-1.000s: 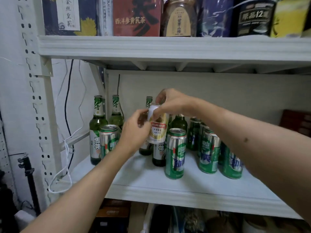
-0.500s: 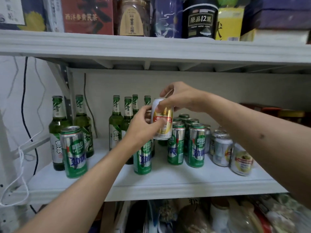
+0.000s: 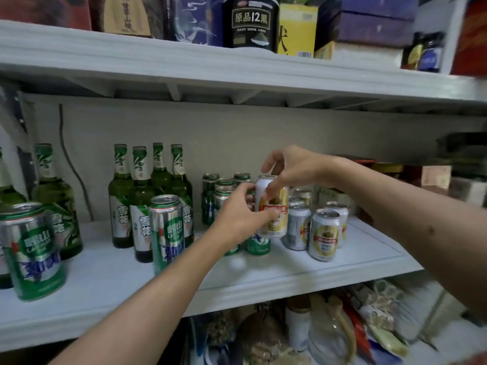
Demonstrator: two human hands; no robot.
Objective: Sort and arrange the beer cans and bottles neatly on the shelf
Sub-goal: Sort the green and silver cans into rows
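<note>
Gold can [image 3: 274,206] between both hands, left hand [image 3: 237,214], right hand [image 3: 295,169]

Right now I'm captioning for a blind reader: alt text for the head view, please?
Both hands, left hand and right hand, hold a white-and-gold beer can above a white shelf, between green bottles and cans on the left and matching white-and-gold cans on the right.
</note>
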